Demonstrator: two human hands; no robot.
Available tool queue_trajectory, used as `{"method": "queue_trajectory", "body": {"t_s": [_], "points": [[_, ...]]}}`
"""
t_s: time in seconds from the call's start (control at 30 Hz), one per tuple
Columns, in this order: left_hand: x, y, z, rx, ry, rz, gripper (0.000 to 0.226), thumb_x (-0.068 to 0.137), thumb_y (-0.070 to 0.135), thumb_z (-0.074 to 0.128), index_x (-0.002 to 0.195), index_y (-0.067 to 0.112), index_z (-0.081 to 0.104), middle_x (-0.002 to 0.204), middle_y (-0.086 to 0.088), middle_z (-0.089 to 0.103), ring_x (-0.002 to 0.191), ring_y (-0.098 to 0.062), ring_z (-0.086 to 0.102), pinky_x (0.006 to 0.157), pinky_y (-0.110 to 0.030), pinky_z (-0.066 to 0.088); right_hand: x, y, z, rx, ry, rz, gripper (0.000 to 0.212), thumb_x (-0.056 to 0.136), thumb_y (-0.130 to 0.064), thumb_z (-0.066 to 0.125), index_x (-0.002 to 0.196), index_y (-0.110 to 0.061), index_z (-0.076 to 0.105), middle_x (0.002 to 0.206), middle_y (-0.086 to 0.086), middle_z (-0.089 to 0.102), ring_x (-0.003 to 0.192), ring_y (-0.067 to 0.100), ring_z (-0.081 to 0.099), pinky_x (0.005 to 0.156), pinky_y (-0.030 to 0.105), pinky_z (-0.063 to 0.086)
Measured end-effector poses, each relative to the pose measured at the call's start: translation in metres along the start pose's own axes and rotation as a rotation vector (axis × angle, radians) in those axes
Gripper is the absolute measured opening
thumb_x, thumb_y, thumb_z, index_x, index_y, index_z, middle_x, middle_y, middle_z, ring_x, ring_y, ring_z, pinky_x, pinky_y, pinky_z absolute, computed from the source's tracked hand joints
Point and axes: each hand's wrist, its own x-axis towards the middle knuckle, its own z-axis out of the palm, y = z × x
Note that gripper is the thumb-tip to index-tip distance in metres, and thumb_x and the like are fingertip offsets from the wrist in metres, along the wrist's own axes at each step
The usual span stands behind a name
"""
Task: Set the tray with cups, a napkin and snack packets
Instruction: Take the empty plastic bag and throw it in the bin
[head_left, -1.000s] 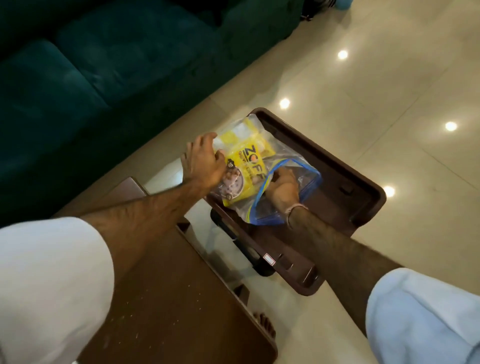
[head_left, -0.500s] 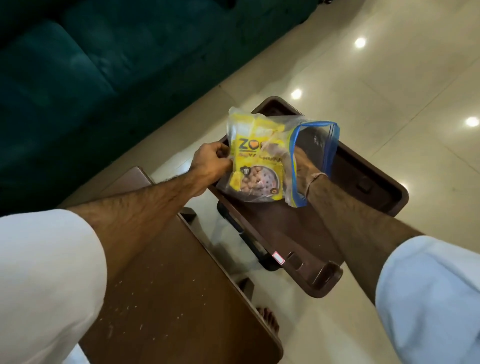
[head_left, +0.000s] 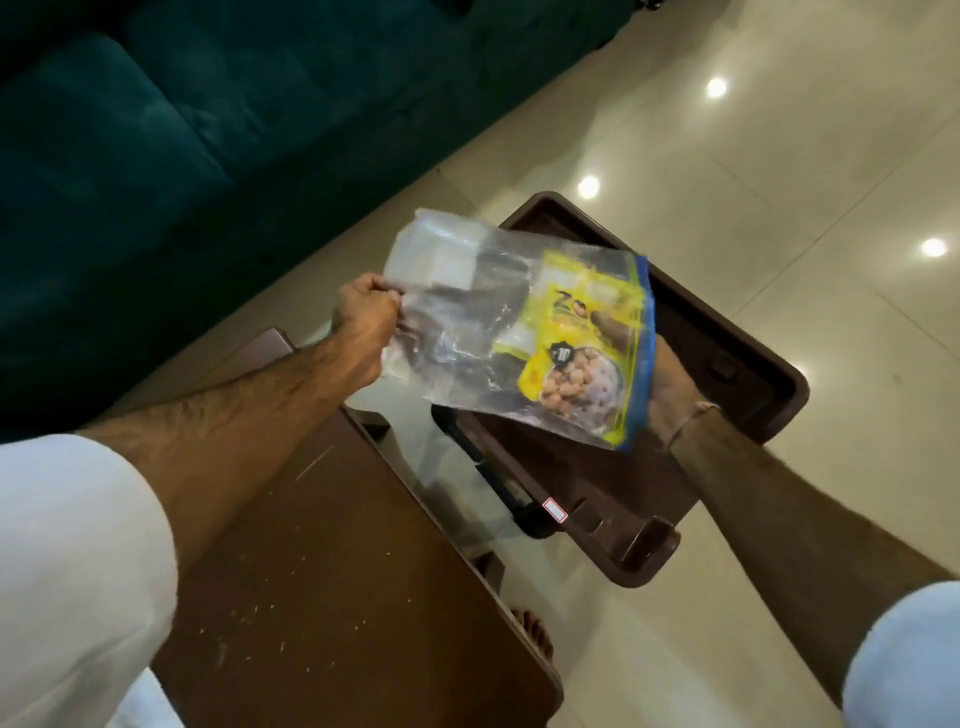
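A clear zip bag (head_left: 467, 322) with a blue seal strip hangs in the air above the dark brown tray (head_left: 727, 332). My left hand (head_left: 366, 317) pinches the bag's closed bottom end, left of the tray. My right hand (head_left: 670, 384) reaches into the bag's blue mouth and grips the yellow snack packet (head_left: 576, 343), which shows through the plastic. Part of that hand is hidden behind the bag. No cups or napkin are in view.
The tray rests on a glass-topped table with a brown wooden frame (head_left: 332, 571) near me. A dark teal sofa (head_left: 156, 156) fills the upper left. Glossy cream floor tiles (head_left: 779, 156) lie to the right. A bare foot (head_left: 530, 629) shows under the table.
The bag has lifted off the tray and turned. My left hand pulled its closed end up and left, while the yellow packet slid toward the mouth with my right hand.
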Motion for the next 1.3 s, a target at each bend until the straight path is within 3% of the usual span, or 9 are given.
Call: {"method": "queue_trajectory", "body": {"t_s": [0.17,0.37,0.5,0.63,0.73,0.9,1.0,1.1,1.3], "points": [[0.014,0.001,-0.048,0.103,0.056,0.082,0.022,0.098,0.004,0.047,0.085,0.015,0.061,0.074,-0.002,0.06,0.054,-0.012,0.052,0.039,-0.017,0.047,-0.024,0.004,-0.033,-0.143,0.437,-0.119,0.044,0.086,-0.014,0.068,0.128,0.0,0.061,0.129,0.023,0.063,0.115,0.041,0.063,0.101,0.057,0.048],[0.004,0.023,-0.085,0.103,-0.011,0.15,0.032,0.095,-0.001,0.044,0.083,0.02,0.065,0.089,-0.001,0.066,0.075,-0.014,0.063,0.056,-0.027,0.052,-0.038,0.002,-0.003,-1.103,1.073,-0.608,0.062,0.07,-0.01,0.072,0.127,-0.005,0.049,0.129,0.019,0.053,0.121,0.04,0.048,0.1,0.047,0.04],[-0.025,0.064,-0.112,0.047,-0.138,0.233,0.036,0.086,-0.016,0.045,0.083,0.011,0.07,0.1,-0.014,0.07,0.094,-0.033,0.068,0.077,-0.048,0.06,-0.023,-0.021,0.079,-1.284,0.49,-0.906,0.074,0.069,-0.006,0.072,0.138,-0.011,0.045,0.138,0.015,0.046,0.13,0.033,0.045,0.11,0.045,0.036],[-0.06,0.116,-0.152,0.058,-0.296,0.332,0.033,0.082,-0.019,0.051,0.098,0.0,0.073,0.1,-0.019,0.073,0.09,-0.033,0.071,0.073,-0.045,0.062,-0.009,-0.064,0.192,-1.495,-0.144,-0.537,0.126,0.066,0.005,0.081,0.157,-0.024,-0.002,0.162,0.013,0.022,0.15,0.024,0.021,0.117,0.046,0.032],[-0.082,0.149,-0.203,0.158,-0.397,0.42,0.042,0.086,-0.016,0.045,0.087,0.012,0.076,0.084,-0.002,0.077,0.078,-0.018,0.074,0.06,-0.027,0.059,-0.02,-0.078,0.27,-1.724,-0.229,-0.474,0.126,0.062,0.003,0.084,0.156,-0.026,0.005,0.142,0.014,0.05,0.132,0.023,0.046,0.11,0.042,0.042],[-0.098,0.175,-0.289,-0.09,-0.049,0.391,0.013,0.092,0.014,0.058,0.104,0.017,0.062,0.107,0.0,0.066,0.096,-0.019,0.064,0.078,-0.035,0.054,-0.071,-0.079,0.361,-1.455,-0.266,-0.561,0.015,0.075,0.006,0.073,0.083,-0.006,0.073,0.074,0.009,0.068,0.071,0.016,0.06,0.074,0.037,0.053],[-0.121,0.177,-0.343,-0.353,-0.068,0.195,0.029,0.089,0.044,0.058,0.085,0.018,0.071,0.092,0.0,0.069,0.086,-0.021,0.061,0.077,-0.034,0.047,-0.109,-0.073,0.411,-1.185,-0.362,-0.532,0.012,0.085,0.008,0.065,0.086,-0.002,0.071,0.071,0.002,0.07,0.069,0.013,0.065,0.078,0.029,0.058],[-0.147,0.181,-0.399,-0.465,-0.123,0.102,0.057,0.078,0.063,0.06,0.117,0.022,0.067,0.118,-0.009,0.064,0.105,-0.027,0.061,0.097,-0.044,0.045,-0.147,-0.072,0.47,-1.057,-0.456,-0.517,0.008,0.09,0.006,0.058,0.091,0.009,0.065,0.078,0.009,0.072,0.067,0.018,0.07,0.071,0.032,0.059],[-0.21,0.2,-0.509,-0.576,-0.262,0.269,0.057,0.081,0.029,0.072,0.131,0.009,0.053,0.114,-0.015,0.072,0.088,-0.026,0.072,0.082,-0.041,0.057,-0.22,-0.054,0.586,-0.91,-0.574,-0.513,0.01,0.095,-0.005,0.056,0.091,-0.001,0.064,0.087,0.021,0.071,0.078,0.03,0.071,0.076,0.046,0.06]]}}
